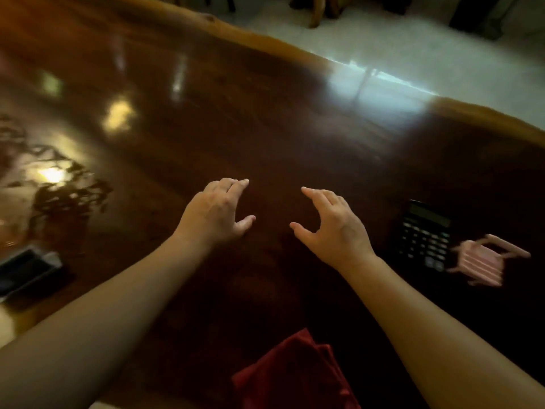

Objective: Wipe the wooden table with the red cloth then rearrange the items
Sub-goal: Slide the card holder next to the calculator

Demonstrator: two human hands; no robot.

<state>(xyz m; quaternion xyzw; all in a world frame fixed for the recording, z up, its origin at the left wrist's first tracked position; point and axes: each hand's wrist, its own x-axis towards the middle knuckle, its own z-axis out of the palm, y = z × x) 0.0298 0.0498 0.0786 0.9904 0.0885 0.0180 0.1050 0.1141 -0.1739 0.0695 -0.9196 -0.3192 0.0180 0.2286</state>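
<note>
A dark, glossy wooden table (236, 113) fills most of the view. The red cloth (292, 373) lies crumpled at the near edge, between my two forearms, and neither hand touches it. My left hand (218, 212) hovers over the middle of the table with its fingers spread and nothing in it. Just to its right, my right hand (330, 222) is held the same way, fingers curved and apart. A black calculator (424, 234) lies to the right of my right hand. Beside it sits a small pink toy chair (483, 262), tipped over.
A dark flat box-like object (26, 270) lies near the left edge. The table's far edge (295, 47) runs diagonally, with pale floor (413, 45) and furniture legs beyond. Bright light reflections mark the left part of the tabletop.
</note>
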